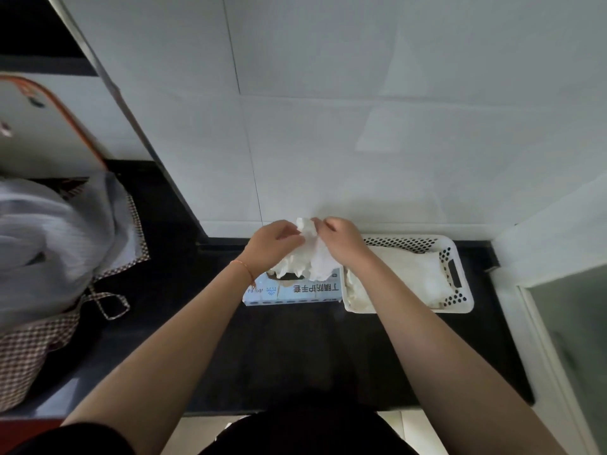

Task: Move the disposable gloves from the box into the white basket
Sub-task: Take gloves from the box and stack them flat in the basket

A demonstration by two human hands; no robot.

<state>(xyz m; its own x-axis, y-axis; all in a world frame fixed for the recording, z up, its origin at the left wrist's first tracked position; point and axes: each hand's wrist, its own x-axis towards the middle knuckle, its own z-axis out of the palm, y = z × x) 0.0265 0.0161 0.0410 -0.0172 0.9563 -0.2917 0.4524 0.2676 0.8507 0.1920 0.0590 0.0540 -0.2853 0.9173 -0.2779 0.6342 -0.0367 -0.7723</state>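
A pale blue glove box (295, 289) lies on the black counter, its top torn open. White disposable gloves (313, 254) rise out of it in a crumpled bunch. My left hand (272, 243) and my right hand (341, 239) both pinch the top of that bunch, just above the box. Right beside the box stands the white basket (458, 274) with perforated walls and a slot handle. Several white gloves (414, 274) lie inside it. My right forearm hides the basket's near-left part.
The black counter (295, 349) runs toward me, with a white tiled wall (361, 126) behind. A checked fabric bag (49, 290) holding white cloth sits on the left. A frosted glass panel (574, 339) borders the right edge.
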